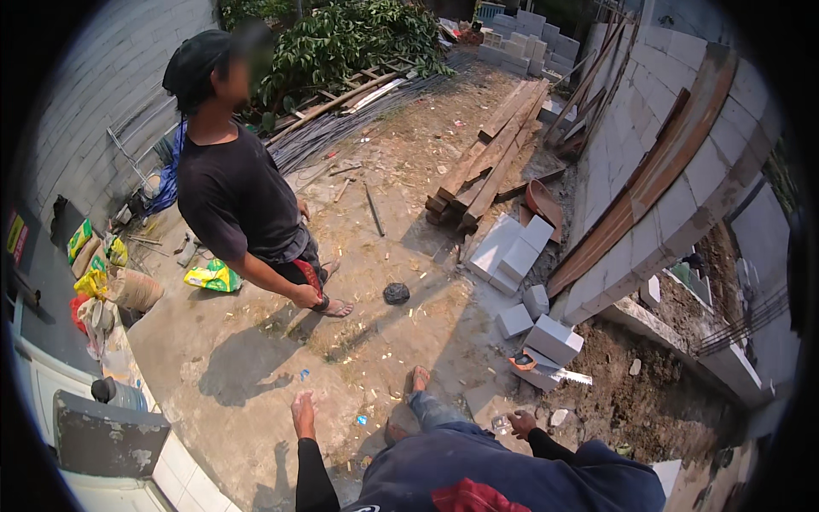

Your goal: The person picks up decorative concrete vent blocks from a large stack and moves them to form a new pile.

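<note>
My left hand [303, 416] is held out over the concrete ground with its fingers stretched, and nothing is in it. Lower right, my right hand [521, 424] hangs with its fingers apart and looks bare. Close beside its fingertips is a small clear, whitish thing [502, 424], seemingly on the ground; its kind is not plain. A handsaw [559, 373] with an orange and black handle lies on the light grey blocks [554, 339] beyond my right hand. Ahead to the left stands a co-worker [243, 188] in a dark shirt, one hand lowered at the thigh.
Timber planks [495, 154] are stacked ahead, beside a brown basin [543, 203]. A block wall [674, 145] with leaning boards runs along the right, above dug soil [636, 392]. A black crumpled lump [396, 293] lies mid-ground. Sacks [132, 288] stand at left; steel bars [341, 132] lie farther back.
</note>
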